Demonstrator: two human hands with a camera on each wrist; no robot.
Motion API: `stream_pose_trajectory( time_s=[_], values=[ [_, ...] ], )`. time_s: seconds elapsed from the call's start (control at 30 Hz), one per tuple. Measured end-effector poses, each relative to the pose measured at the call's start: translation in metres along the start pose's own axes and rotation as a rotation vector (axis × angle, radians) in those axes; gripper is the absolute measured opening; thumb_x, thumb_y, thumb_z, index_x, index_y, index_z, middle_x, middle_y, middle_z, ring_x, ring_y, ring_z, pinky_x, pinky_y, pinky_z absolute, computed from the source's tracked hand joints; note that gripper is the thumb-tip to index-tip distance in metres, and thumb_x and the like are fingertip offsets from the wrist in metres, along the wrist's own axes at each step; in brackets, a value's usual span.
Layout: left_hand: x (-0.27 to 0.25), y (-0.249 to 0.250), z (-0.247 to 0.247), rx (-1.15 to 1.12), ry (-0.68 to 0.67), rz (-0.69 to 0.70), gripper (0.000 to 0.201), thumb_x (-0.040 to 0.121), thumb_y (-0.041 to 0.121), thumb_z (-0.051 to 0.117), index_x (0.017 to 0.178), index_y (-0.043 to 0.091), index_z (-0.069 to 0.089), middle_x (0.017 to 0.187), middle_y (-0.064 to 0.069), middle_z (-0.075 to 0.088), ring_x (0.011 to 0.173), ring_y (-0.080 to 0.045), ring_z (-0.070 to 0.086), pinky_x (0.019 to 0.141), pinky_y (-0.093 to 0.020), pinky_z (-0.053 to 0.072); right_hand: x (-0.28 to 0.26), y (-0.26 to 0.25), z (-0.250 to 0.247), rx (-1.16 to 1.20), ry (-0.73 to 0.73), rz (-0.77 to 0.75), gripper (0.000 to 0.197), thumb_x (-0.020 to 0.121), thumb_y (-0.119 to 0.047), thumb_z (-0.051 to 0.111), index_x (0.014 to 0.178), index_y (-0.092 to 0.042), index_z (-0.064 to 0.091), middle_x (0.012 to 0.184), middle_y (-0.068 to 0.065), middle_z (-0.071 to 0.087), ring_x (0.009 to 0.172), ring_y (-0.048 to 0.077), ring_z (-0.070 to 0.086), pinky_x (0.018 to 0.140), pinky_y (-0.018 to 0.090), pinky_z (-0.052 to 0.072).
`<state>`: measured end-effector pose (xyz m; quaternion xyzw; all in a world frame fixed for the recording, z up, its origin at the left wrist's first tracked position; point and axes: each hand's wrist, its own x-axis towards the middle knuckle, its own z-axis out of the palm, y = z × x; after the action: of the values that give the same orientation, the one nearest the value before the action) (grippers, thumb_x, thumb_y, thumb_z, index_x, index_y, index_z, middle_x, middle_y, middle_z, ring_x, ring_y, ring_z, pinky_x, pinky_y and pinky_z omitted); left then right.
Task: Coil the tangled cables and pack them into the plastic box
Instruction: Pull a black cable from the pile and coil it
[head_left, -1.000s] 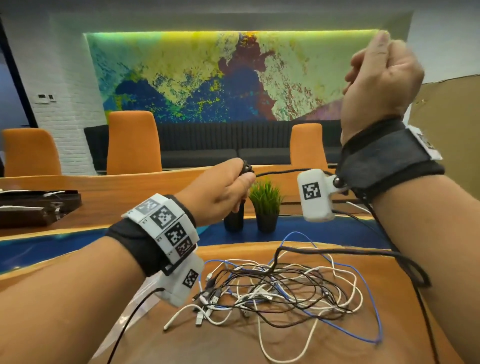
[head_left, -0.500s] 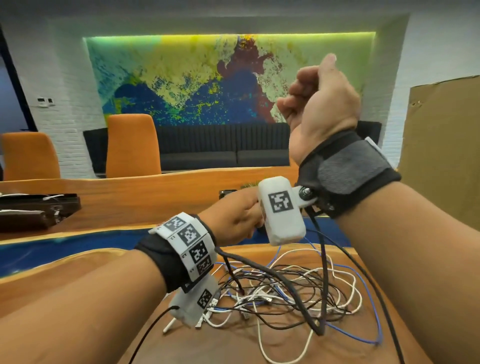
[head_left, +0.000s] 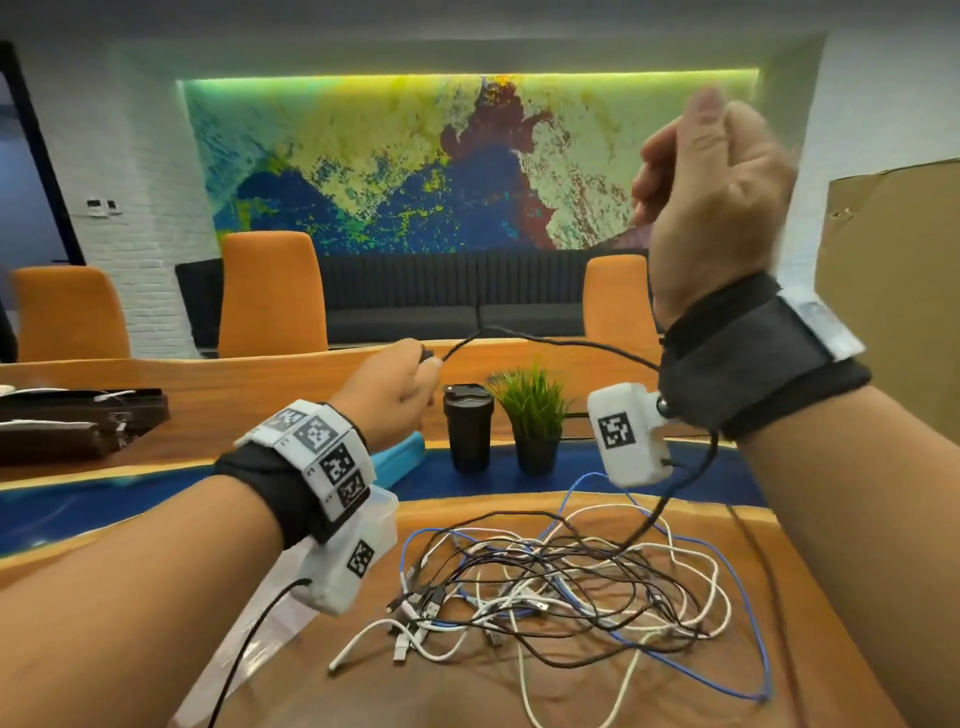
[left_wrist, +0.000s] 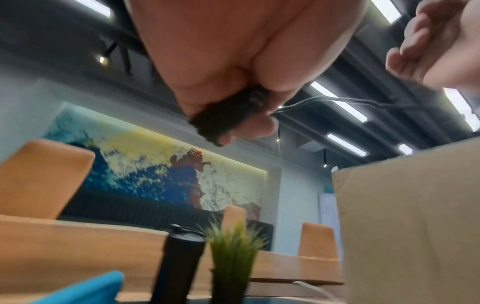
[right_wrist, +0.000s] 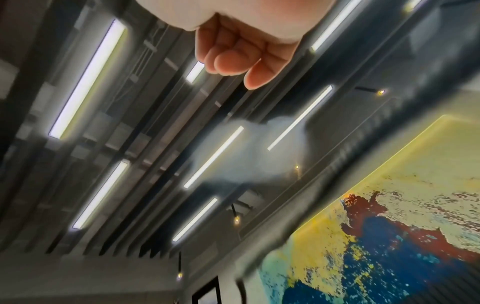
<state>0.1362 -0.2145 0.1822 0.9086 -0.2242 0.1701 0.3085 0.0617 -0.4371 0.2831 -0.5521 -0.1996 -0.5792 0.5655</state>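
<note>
Head view shows the left hand (head_left: 395, 392) raised over the desk (head_left: 467, 691), fingers curled round a small bundle of thin black cable (head_left: 550, 340); the left wrist view shows the dark wound coil (left_wrist: 228, 115) clamped between thumb and fingers. From that hand the black strand runs in a shallow arc toward the right wrist, passes behind the dark fabric wrist strap, then drops in a thick loop to the pile below. The right hand (head_left: 711, 197) is held higher, well apart from the left, its fingers folded in toward the palm; the right wrist view shows the curled fingers (right_wrist: 233, 59), but whether they pinch the strand I cannot tell, as the picture is blurred there.

Below and between both hands lies the tangled heap of cables (head_left: 566, 587) on smooth, glossy wood: slim black, white and blue cords, looped over each other, with several small plugs at the left edge. A clear plastic box (head_left: 382, 519) sits just left of the heap, partly hidden by the left wrist. Beyond stand a black cylindrical tumbler (head_left: 467, 431) and a spiky green potted plant (head_left: 532, 415), side by side.
</note>
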Motion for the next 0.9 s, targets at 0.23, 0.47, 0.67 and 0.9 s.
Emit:
stream_pose_trajectory(
  time_s=[0.23, 0.47, 0.67, 0.9],
  values=[
    [-0.024, 0.062, 0.018, -0.227, -0.160, 0.242, 0.030, 0.104, 0.022, 0.040, 0.083, 0.005, 0.052, 0.064, -0.004, 0.059, 0.056, -0.019, 0.058, 0.058, -0.035, 0.049, -0.024, 0.009, 0.026, -0.064, -0.007, -0.070, 0.038, 0.102, -0.031, 0.039, 0.069, -0.023, 0.054, 0.055, 0.000, 0.052, 0.050, 0.018, 0.051, 0.049, 0.034, 0.043],
    [-0.020, 0.029, 0.042, 0.239, -0.272, 0.338, 0.035, 0.099, 0.044, 0.033, 0.092, 0.014, 0.049, 0.093, -0.004, 0.060, 0.085, -0.028, 0.056, 0.072, -0.037, 0.044, 0.002, 0.001, 0.010, 0.274, 0.251, 0.228, 0.040, 0.105, -0.028, 0.036, 0.077, -0.006, 0.054, 0.056, 0.007, 0.050, 0.052, 0.021, 0.047, 0.047, 0.030, 0.042],
    [-0.018, 0.002, 0.027, 0.268, -0.154, 0.066, 0.027, 0.103, 0.032, 0.038, 0.083, 0.014, 0.044, 0.085, -0.007, 0.057, 0.084, -0.034, 0.058, 0.069, -0.037, 0.042, 0.008, 0.011, -0.004, 0.147, 0.215, 0.247, 0.038, 0.103, -0.030, 0.039, 0.077, -0.008, 0.055, 0.058, 0.003, 0.051, 0.052, 0.018, 0.047, 0.046, 0.030, 0.041],
    [-0.009, 0.038, -0.022, -0.644, -0.081, -0.108, 0.030, 0.104, 0.020, 0.041, 0.080, 0.006, 0.053, 0.072, -0.014, 0.054, 0.052, -0.017, 0.047, 0.060, -0.034, 0.042, -0.051, 0.051, -0.003, -0.694, -1.095, 0.134, 0.033, 0.095, -0.037, 0.057, 0.122, -0.019, 0.062, 0.098, -0.005, 0.066, 0.090, 0.011, 0.062, 0.084, 0.031, 0.050]
  ],
)
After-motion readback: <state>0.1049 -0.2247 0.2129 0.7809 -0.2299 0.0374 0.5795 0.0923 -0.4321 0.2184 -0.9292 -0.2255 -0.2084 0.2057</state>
